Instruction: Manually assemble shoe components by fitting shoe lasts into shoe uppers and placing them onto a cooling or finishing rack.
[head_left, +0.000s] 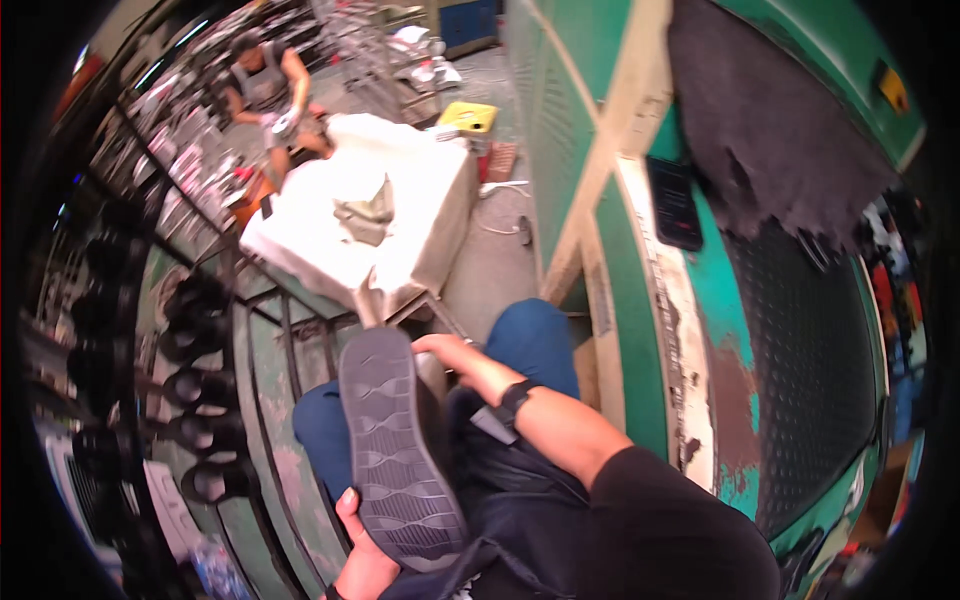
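Note:
A shoe with a dark grey patterned sole (390,450) lies over my lap, its sole turned up toward me. My left hand (368,560) is closed round its near end, with the thumb along the sole's left edge. At the far end my right hand (442,352) grips the shoe's right side; most of its fingers are hidden behind it. Beneath the sole, the upper shows only as a narrow strip. Just beyond the far end, a pale stick-like piece (370,303) points away from me.
Ahead stands a block draped in white cloth (440,230), with a crumpled greenish cloth (367,212) on top. Another person (265,90) sits behind it. Racks of dark shoes (205,385) flank my left. A green machine (735,340) on my right holds a phone (675,205).

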